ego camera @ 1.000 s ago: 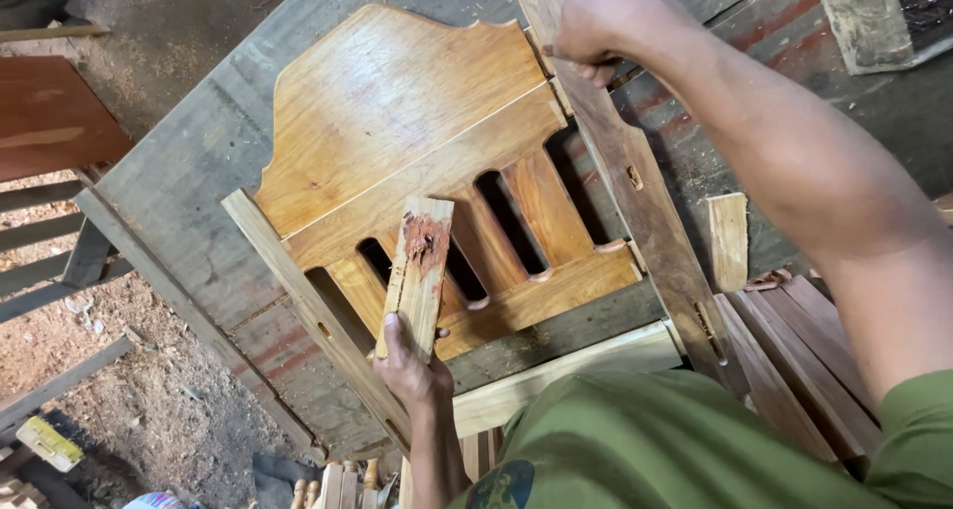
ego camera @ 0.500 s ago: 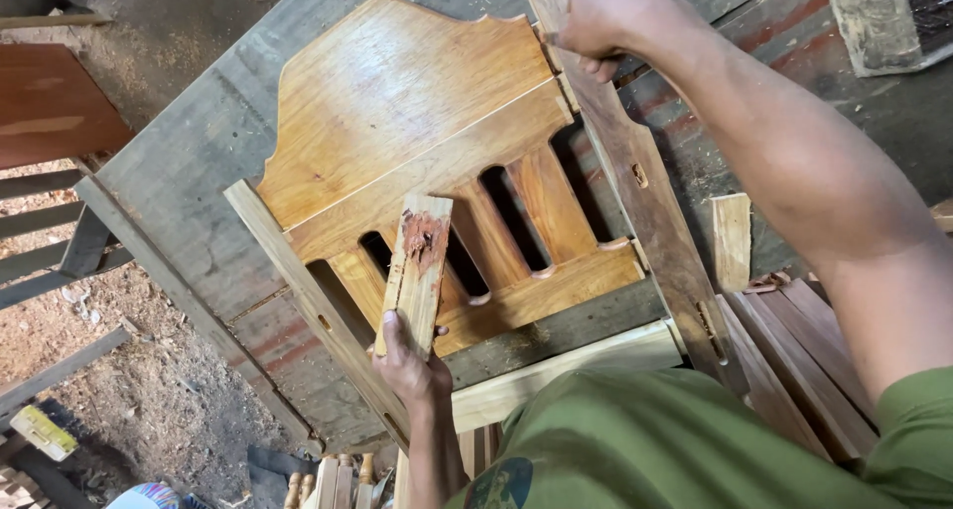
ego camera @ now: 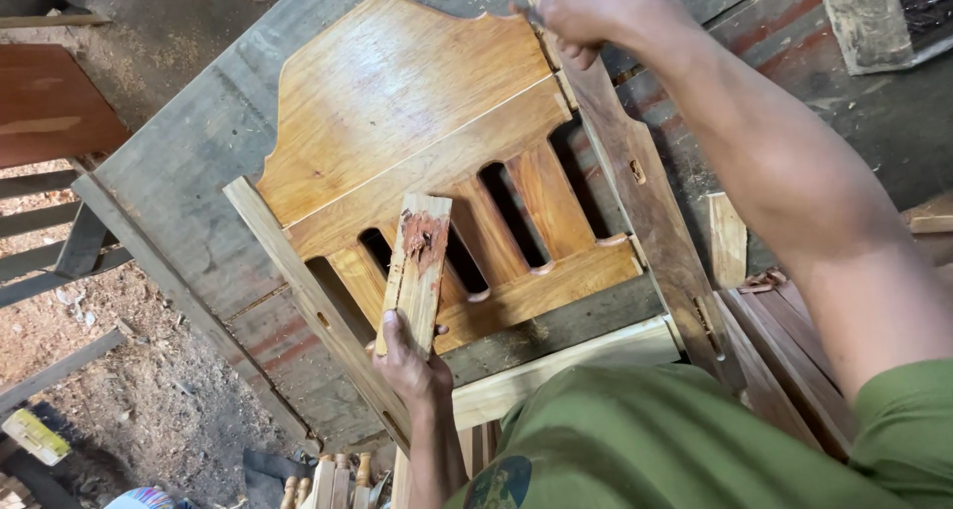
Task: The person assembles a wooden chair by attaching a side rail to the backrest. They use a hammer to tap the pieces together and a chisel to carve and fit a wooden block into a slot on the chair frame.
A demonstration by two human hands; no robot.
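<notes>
Left hand: the left hand (ego camera: 409, 362) sits low in the middle of the frame, fingers (ego camera: 394, 328) clamped on the bottom end of a short wooden block (ego camera: 417, 269).
Wooden block: pale, flat, standing nearly upright in the frame, with a reddish stain near its top end; it lies over the slats of the chair back (ego camera: 427, 161), touching them.
Right hand: the right hand (ego camera: 581, 7) is at the top centre of the frame, fingers curled shut around the top end of the dark side post (ego camera: 650, 211); something small and dark shows at the knuckles, too small to tell what.
Chair back: a honey-coloured panel with a scalloped top edge, upright slats below it and a lower rail, lying flat on the worktop (ego camera: 189, 171) in the centre of the frame.
Side posts: the dark one runs down the right edge of the chair back, a paler post (ego camera: 298, 281) down the left edge.
Worktop: grey weathered boards, running from the upper middle to the lower left.
Around: loose planks (ego camera: 784, 330) at the right, a brown board (ego camera: 50, 102) at the upper left, sawdust floor (ego camera: 109, 400) at the lower left.
Person: green sleeve (ego camera: 675, 439) along the bottom right.
</notes>
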